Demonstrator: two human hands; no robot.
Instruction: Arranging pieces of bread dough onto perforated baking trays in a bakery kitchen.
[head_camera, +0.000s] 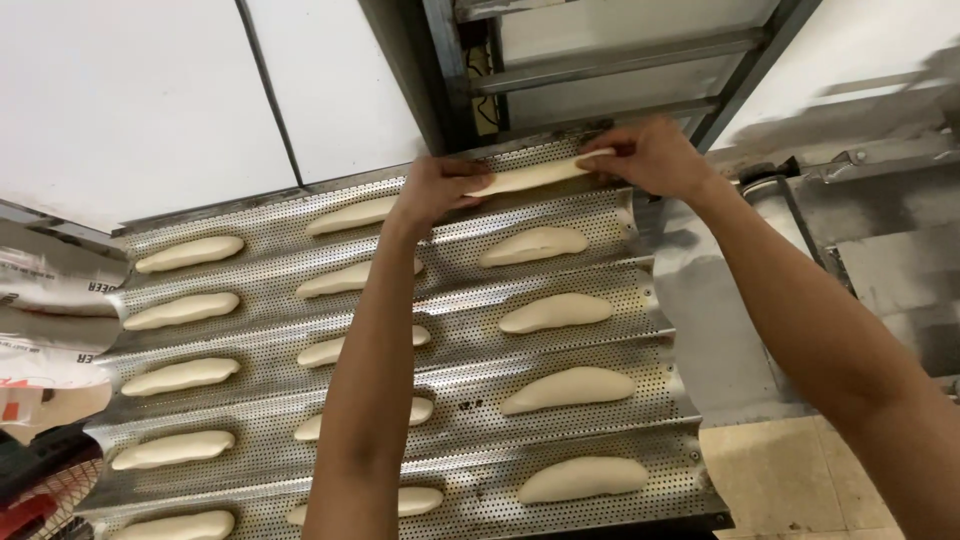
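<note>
Both hands hold one long dough piece (540, 175) at the far edge of the wavy metal baking tray (450, 395). The left hand (437, 190) pinches its left end and the right hand (650, 155) pinches its right end, with fingers closed on it. This last piece lies over the far right groove. The other grooves are already filled with dough loaves (545, 246), three in each row. The tray looks almost full.

Beside you: white wall panels (130, 90), a metal rack frame (600, 70), a printed plastic bag (50, 330), tiled floor (780, 470)
</note>
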